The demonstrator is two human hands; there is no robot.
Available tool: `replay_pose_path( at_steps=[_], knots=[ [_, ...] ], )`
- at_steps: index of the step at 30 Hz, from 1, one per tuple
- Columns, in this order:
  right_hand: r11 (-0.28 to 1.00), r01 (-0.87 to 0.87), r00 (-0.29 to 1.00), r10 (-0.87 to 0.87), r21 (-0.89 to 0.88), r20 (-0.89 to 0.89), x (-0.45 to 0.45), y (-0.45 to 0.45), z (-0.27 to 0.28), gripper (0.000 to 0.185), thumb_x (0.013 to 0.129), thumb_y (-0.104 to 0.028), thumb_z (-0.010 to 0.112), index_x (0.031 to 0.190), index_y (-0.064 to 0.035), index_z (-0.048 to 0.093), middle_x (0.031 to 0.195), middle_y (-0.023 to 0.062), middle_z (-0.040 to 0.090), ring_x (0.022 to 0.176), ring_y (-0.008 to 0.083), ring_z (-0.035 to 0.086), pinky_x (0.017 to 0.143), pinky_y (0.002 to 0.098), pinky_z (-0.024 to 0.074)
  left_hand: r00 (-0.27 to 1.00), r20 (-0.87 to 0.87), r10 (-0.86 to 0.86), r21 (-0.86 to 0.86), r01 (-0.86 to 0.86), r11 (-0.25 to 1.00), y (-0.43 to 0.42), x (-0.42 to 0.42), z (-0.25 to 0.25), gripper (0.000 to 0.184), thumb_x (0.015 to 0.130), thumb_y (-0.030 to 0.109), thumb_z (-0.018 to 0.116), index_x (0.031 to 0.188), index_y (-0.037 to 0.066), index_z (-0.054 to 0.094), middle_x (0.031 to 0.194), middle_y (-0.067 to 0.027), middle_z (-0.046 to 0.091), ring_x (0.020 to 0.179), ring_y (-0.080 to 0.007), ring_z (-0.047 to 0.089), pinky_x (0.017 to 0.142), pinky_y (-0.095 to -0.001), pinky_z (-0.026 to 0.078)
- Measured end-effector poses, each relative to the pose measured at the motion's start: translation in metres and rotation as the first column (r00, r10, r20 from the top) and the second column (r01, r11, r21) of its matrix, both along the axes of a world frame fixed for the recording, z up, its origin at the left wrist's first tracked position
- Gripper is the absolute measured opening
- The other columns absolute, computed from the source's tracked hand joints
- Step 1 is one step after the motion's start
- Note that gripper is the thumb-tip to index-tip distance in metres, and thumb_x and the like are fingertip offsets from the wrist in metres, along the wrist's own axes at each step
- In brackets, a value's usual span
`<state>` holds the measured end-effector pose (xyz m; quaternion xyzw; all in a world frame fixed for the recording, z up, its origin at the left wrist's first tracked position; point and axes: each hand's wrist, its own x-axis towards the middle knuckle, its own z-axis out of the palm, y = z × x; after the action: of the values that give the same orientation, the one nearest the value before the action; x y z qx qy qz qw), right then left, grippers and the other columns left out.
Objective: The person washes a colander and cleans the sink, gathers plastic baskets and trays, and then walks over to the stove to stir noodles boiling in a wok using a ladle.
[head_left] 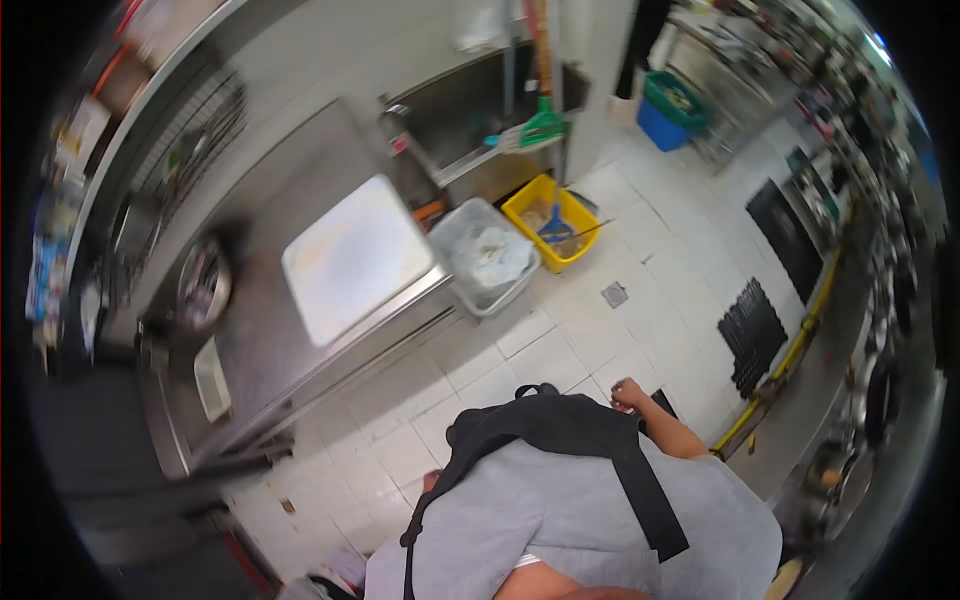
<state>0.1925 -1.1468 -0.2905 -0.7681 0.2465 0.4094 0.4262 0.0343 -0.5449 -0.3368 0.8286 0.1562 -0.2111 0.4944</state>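
Note:
My right hand (628,395) hangs beside my body above the tiled floor, its fingers loosely curled, with no object visible in it. Of my left hand (431,480) only a sliver shows past the black apron (560,425); its fingers are hidden. Neither hand visibly touches anything. Ahead on the left, a white cutting board (358,258) lies on a steel counter (265,345), out of reach of both hands. A grey bin with a pale liner (490,255) and a yellow bucket (555,222) stand on the floor past the counter's end.
A sink (465,100) is at the back, with a green-headed broom (543,125) before it. A blue bin (668,112) stands farther off. Black mats (752,335) lie at right beside a yellow pipe (780,380). A metal bowl (204,285) and light tray (211,380) sit on the counter.

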Motion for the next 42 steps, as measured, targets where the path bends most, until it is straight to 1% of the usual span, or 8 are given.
replay_pose_path(
  at_steps=[9,15,21,22,24,27,33,42],
  knots=[
    [0.890,0.422,0.892,-0.442,0.170,0.098,0.068,-0.111,0.033,0.039,0.083,-0.007,0.055,0.120,0.0047,0.055,0.084,0.0159,0.070,0.063,0.0230,0.071,0.050,0.0320,0.0567,0.861,-0.041,-0.506,0.038,0.508,0.861,-0.104,0.237,-0.011,0.014,0.083,0.014,0.063,0.090,0.003,0.065,0.075,-0.0090,0.067,0.069,-0.0184,0.067,0.049,-0.0322,0.049],
    [0.815,0.565,0.787,-0.580,0.129,0.211,0.066,-0.211,0.023,0.036,0.081,-0.006,0.056,0.116,0.0051,0.058,0.084,0.0156,0.070,0.062,0.0235,0.071,0.049,0.0326,0.0564,0.931,-0.337,-0.140,-0.022,0.141,0.990,-0.221,0.425,0.067,0.010,0.081,0.012,0.061,0.086,0.004,0.065,0.072,-0.0067,0.066,0.063,-0.0189,0.068,0.048,-0.0285,0.047],
    [0.619,0.779,0.626,-0.776,-0.099,0.074,-0.033,-0.260,0.042,0.013,0.077,-0.004,0.060,0.087,0.0035,0.066,0.074,0.0154,0.068,0.058,0.0236,0.069,0.047,0.0355,0.0555,0.855,-0.422,-0.303,-0.279,0.195,0.940,-0.377,0.521,0.042,0.012,0.078,0.016,0.065,0.082,0.005,0.067,0.073,-0.0070,0.068,0.063,-0.0171,0.067,0.050,-0.0297,0.048],
    [0.845,0.532,0.818,-0.496,-0.057,0.291,-0.080,-0.271,0.003,0.013,0.077,-0.003,0.060,0.086,0.0039,0.066,0.073,0.0147,0.067,0.056,0.0236,0.068,0.045,0.0355,0.0550,0.801,-0.421,-0.426,-0.221,0.364,0.905,-0.408,0.533,0.036,0.014,0.077,0.017,0.066,0.082,0.005,0.068,0.073,-0.0072,0.069,0.062,-0.0168,0.067,0.050,-0.0295,0.048],
    [0.767,0.641,0.739,-0.607,-0.027,0.293,-0.106,-0.284,-0.004,0.015,0.077,-0.003,0.058,0.090,0.0018,0.065,0.071,0.0152,0.067,0.054,0.0241,0.068,0.043,0.0357,0.0544,0.649,-0.432,-0.626,-0.100,0.655,0.749,-0.476,0.554,0.024,0.018,0.076,0.020,0.068,0.082,0.003,0.068,0.075,-0.0077,0.069,0.062,-0.0164,0.067,0.050,-0.0290,0.048],
    [0.054,0.997,0.058,-0.996,-0.062,0.067,-0.120,-0.259,0.042,0.014,0.075,0.001,0.058,0.086,0.0028,0.066,0.066,0.0125,0.063,0.053,0.0233,0.067,0.042,0.0358,0.0532,0.337,-0.423,-0.841,-0.047,0.919,0.392,-0.578,0.586,0.033,0.032,0.074,0.026,0.072,0.092,0.000,0.070,0.077,-0.0084,0.070,0.061,-0.0186,0.066,0.056,-0.0331,0.050],
    [0.379,0.925,0.379,-0.925,-0.023,0.020,-0.150,-0.277,0.019,0.013,0.076,0.001,0.058,0.085,0.0039,0.065,0.068,0.0149,0.064,0.053,0.0253,0.067,0.042,0.0370,0.0531,0.139,-0.415,-0.899,-0.082,0.979,0.189,-0.765,0.622,0.063,0.073,0.071,0.034,0.076,0.136,0.008,0.053,0.101,-0.0118,0.068,0.077,-0.0230,0.065,0.061,-0.0391,0.051],
    [0.469,0.883,0.469,-0.882,0.014,-0.030,-0.150,-0.489,-0.012,0.012,0.077,0.001,0.056,0.085,0.0055,0.063,0.070,0.0174,0.065,0.053,0.0278,0.066,0.042,0.0383,0.0530,0.155,-0.314,-0.937,-0.095,0.977,0.193,-0.980,0.588,0.084,0.060,0.075,0.031,0.072,0.129,0.007,0.059,0.091,-0.0126,0.069,0.067,-0.0185,0.065,0.050,-0.0320,0.047]
  ],
)
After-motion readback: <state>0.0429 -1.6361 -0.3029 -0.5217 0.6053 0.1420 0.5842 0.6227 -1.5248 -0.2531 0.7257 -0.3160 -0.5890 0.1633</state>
